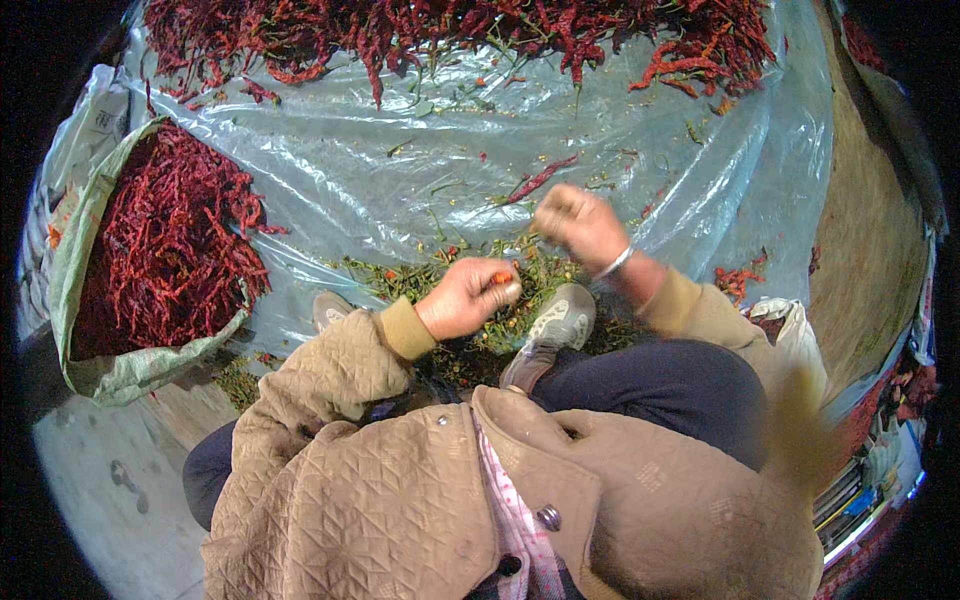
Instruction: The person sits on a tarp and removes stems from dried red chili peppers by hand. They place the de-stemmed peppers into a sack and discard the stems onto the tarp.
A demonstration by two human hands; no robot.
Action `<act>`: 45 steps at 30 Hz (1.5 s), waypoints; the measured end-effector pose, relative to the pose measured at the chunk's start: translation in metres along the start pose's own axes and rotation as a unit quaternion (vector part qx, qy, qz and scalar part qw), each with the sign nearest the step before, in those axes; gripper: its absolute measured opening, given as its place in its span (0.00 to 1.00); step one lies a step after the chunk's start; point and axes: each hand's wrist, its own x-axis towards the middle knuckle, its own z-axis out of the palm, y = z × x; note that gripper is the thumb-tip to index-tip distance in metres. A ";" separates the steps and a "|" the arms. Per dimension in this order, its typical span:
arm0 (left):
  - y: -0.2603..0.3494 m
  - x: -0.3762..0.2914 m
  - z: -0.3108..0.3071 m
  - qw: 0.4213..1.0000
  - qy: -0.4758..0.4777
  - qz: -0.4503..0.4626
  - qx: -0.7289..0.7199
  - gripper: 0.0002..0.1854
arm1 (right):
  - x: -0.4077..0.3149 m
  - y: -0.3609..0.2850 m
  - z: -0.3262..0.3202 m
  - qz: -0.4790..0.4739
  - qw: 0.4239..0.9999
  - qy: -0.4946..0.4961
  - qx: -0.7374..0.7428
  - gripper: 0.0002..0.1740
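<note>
My left hand is closed, and an orange-red bit of chili pepper shows between its thumb and fingers. Up and to the right, my right hand has its fingers drawn together; motion blur hides whether they pinch anything. A bangle circles that wrist. Under and between both hands lies a heap of green-brown chili stems dotted with red scraps. A single dried red chili rests on the plastic sheet just beyond my right hand.
A broad pile of dried red chilies spans the sheet's far side. To the left stands an open woven sack full of red chilies. My shoe touches the stem heap. A white bag sits at right, near a few loose chilies.
</note>
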 end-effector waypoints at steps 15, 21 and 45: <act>-0.034 0.048 -0.015 0.909 0.247 -0.146 -0.302 0.07 | 0.029 0.014 -0.023 -0.151 0.919 0.036 -0.363 0.11; -0.016 0.071 -0.004 0.893 0.236 -0.118 -0.365 0.06 | 0.005 0.012 -0.011 -0.108 0.968 -0.023 -0.225 0.12; 0.022 0.043 -0.023 0.979 -0.004 -0.048 -0.196 0.06 | 0.131 -0.053 -0.081 -0.029 0.791 0.235 -0.564 0.31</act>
